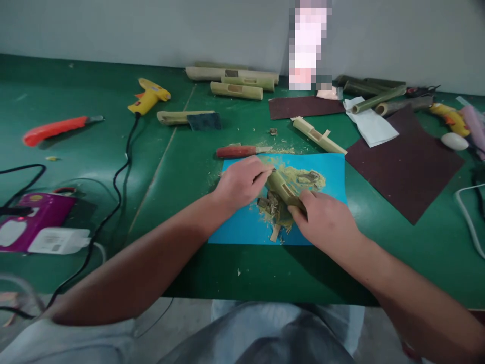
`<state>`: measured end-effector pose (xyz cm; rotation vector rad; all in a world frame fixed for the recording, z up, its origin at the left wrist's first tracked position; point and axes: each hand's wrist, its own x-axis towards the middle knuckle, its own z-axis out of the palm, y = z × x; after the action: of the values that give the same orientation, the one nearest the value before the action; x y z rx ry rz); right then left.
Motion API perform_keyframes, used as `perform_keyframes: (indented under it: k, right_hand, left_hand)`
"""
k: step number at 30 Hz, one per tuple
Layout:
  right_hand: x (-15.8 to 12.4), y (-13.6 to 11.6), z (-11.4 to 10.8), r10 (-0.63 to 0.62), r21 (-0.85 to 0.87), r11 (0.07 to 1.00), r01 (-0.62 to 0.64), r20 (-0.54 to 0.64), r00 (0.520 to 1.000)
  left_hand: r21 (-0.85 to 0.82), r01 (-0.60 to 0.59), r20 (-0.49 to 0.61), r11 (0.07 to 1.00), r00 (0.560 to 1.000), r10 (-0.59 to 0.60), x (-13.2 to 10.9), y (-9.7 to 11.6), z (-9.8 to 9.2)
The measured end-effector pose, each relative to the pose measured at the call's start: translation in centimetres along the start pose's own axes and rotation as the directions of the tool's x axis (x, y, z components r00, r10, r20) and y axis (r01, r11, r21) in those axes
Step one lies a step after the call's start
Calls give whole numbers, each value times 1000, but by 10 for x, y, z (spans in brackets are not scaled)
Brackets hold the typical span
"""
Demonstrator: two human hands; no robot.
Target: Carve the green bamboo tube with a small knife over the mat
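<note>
A short bamboo tube point(282, 186) with a rectangular slot cut in its wall lies slantwise above a blue sheet point(231, 230). My right hand point(328, 215) is closed around its near end. At the far end, my left hand point(242, 181) is pinched, its fingertips against the tube's rim; a small dark bit shows there, too small to name. Pale shavings, dust and bamboo scraps point(267, 205) are scattered on the sheet under the tube. Just beyond the sheet's far edge lies a red-handled chisel-like tool point(238, 151).
Cut bamboo pieces point(237, 91) lie along the back, with another slotted piece point(318, 134) nearer. A yellow glue gun point(147, 98), orange-handled cutter point(56, 130) and purple box point(49, 217) with cords are left. Dark brown sheets point(405, 167) and a white cloth point(373, 126) lie right.
</note>
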<state>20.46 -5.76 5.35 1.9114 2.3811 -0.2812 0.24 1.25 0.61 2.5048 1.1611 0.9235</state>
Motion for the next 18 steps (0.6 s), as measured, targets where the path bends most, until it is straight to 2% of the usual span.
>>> perform_keyframes:
  k: [1,4,8,12,15,18]
  right_hand:
    - [0,0,0,-2,0,1000,2,1,1000]
    - [0,0,1,-6,-1,1000,6,2,1000]
    - [0,0,1,-3,1,1000,3,-1,1000]
    - [0,1,1,-17,6,1000,17,-8,1000]
    - [0,1,1,-10,6,1000,10,-9,1000]
    - [0,1,1,-13,22,1000,12,7,1000]
  left_hand:
    - [-5,4,-12,1000,1000,-4,0,-1,0]
    - [-13,-32,45,999,998,33,0,-2,0]
    - [6,0,-3,1000,1000,0,1,0,1]
    - [14,-30,73,999,997,29,1,2,0]
    - [23,0,24,1000,1000,-1,0,3,-1]
    - [-7,-54,98,998,994,55,0,4,-1]
